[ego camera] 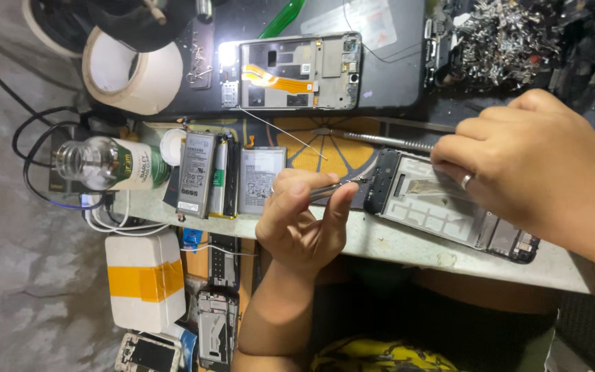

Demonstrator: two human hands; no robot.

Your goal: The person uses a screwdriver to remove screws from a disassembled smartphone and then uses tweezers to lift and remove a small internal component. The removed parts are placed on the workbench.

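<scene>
Head view: at centre frame the left hand (301,217) pinches thin metal tweezers (335,188), their tips at the near end of an opened phone frame (442,207) lying on the bench (408,241). The right hand (538,165), centre right, presses down on the frame, its grip hidden underneath. The frame looks light, stiff and fragile; best held by its edges. Loose batteries (225,176) lie left of centre.

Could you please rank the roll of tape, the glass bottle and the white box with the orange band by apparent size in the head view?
1. Roll of tape and white box with the orange band: these look alike, so I won't rank them.
2. Glass bottle, smallest.
</scene>
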